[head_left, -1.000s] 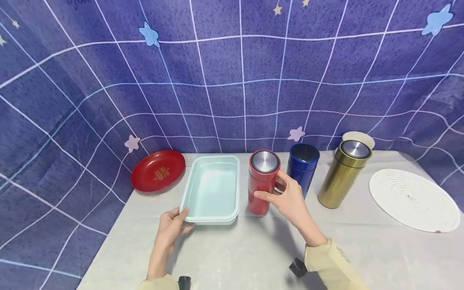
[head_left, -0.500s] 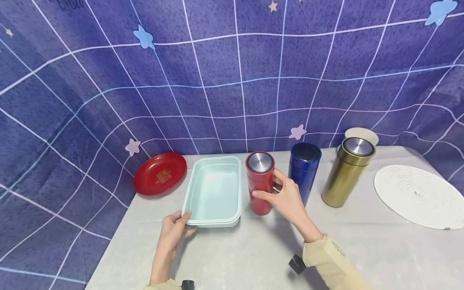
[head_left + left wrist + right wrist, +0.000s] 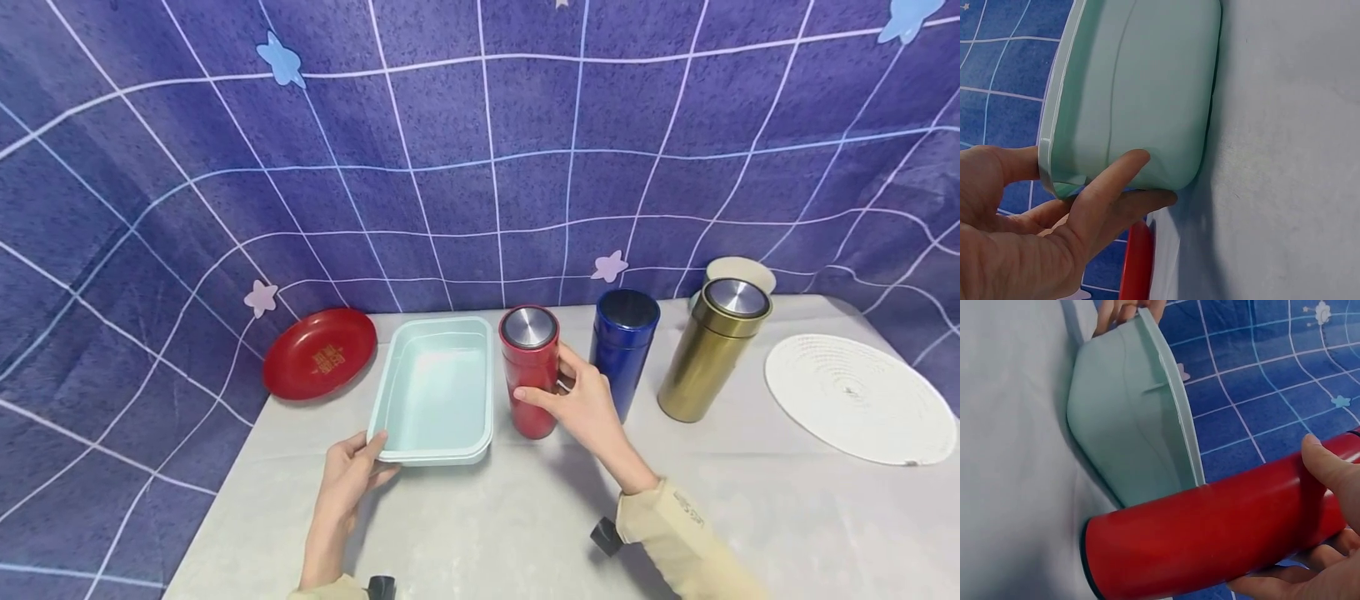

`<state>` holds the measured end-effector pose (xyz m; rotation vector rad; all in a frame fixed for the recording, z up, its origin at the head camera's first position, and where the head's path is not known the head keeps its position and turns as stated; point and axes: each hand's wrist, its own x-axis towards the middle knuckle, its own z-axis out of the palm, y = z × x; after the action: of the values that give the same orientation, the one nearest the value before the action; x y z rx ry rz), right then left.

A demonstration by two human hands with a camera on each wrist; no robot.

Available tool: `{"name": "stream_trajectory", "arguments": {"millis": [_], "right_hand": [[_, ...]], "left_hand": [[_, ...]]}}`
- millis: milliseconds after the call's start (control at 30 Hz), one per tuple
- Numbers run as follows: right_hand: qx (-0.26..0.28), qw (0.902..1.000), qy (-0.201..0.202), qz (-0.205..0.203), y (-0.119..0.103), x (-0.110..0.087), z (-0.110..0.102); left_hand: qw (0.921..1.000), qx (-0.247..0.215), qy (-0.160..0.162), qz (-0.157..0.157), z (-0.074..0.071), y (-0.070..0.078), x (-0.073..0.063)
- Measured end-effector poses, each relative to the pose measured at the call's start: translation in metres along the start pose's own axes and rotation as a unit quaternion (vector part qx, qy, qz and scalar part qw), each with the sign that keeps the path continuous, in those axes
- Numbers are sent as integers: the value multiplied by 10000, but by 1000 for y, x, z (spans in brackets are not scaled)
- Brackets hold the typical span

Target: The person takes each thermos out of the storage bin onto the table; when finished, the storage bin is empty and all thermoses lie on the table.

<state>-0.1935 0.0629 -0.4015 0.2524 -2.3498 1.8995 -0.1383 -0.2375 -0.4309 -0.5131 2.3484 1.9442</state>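
Note:
A pale mint-green rectangular tub (image 3: 435,383) sits on the table in the head view. My left hand (image 3: 348,479) pinches its near left corner, thumb over the rim and fingers under it and against the outer wall. In the left wrist view, those fingers (image 3: 1107,194) touch the outside of the tub. Just right of the tub, a red thermos (image 3: 528,371) with a silver-topped lid stands upright. My right hand (image 3: 588,408) grips it round the right side. In the right wrist view, its base (image 3: 1094,556) is at or very near the cloth; contact is unclear.
A blue thermos (image 3: 624,350) and a gold thermos (image 3: 701,367) stand to the right. Behind them is a pale round-topped object (image 3: 742,271), partly hidden. A white round mat (image 3: 858,400) lies far right. A red plate (image 3: 318,354) leans near the purple-blue backdrop (image 3: 450,200) at left.
My right hand has shifted the red thermos slightly left, closer to the tub and farther from the blue thermos. My left hand keeps its hold on the tub's corner. The head view has shifted slightly.

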Motion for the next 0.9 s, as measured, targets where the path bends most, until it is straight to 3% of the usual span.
{"name": "stream_trajectory", "arguments": {"millis": [467,900], "right_hand": [[-279,9993,-159,-197,1,-3,-1],[-267,9988,-356,214,-5,-37,-24]], "left_hand": [[10000,-4,-41,27,-2,-3,-1],[9989,453,26,120,0,-1,-4]]}}
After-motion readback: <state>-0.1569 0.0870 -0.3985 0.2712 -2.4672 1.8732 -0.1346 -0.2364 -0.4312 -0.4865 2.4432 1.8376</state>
